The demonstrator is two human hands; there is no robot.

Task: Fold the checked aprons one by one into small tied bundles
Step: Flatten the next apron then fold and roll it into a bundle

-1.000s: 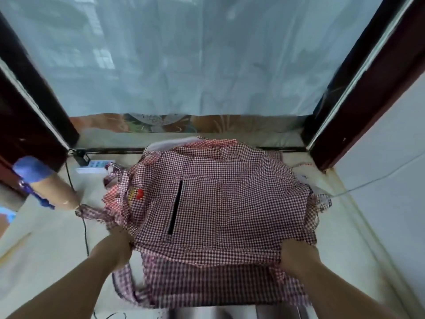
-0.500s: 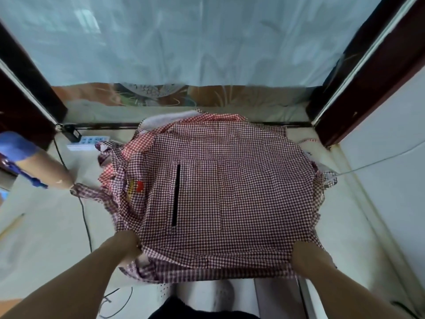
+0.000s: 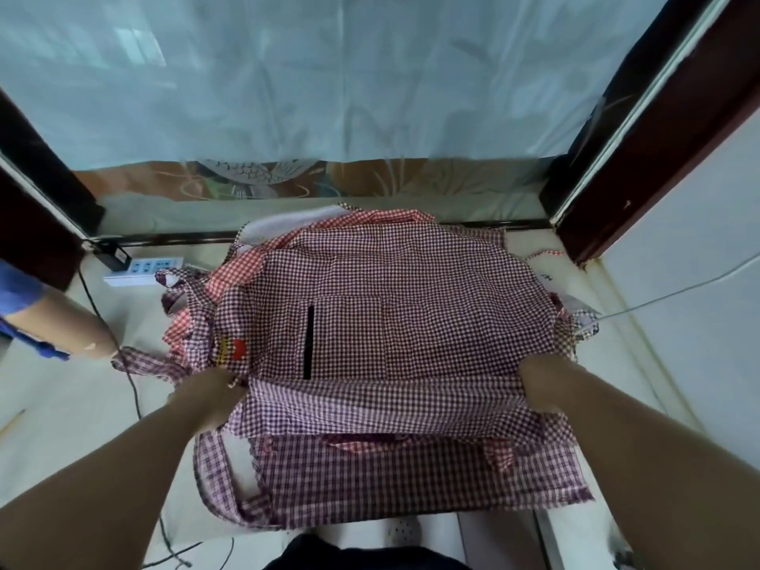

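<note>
Left hand (image 3: 209,394) and right hand (image 3: 543,384) each grip a side fold of the checked apron (image 3: 390,322), spread on the table (image 3: 53,405); fingertips buried in cloth, pile (image 3: 242,269) beneath mostly hidden.

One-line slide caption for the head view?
Left hand and right hand grip the top checked apron by its sides.

Apron (image 3: 390,322) lies on the table (image 3: 61,405) (atop 1 pile (image 3: 185,331)); power strip (image 3: 142,269) behind-left.
</note>
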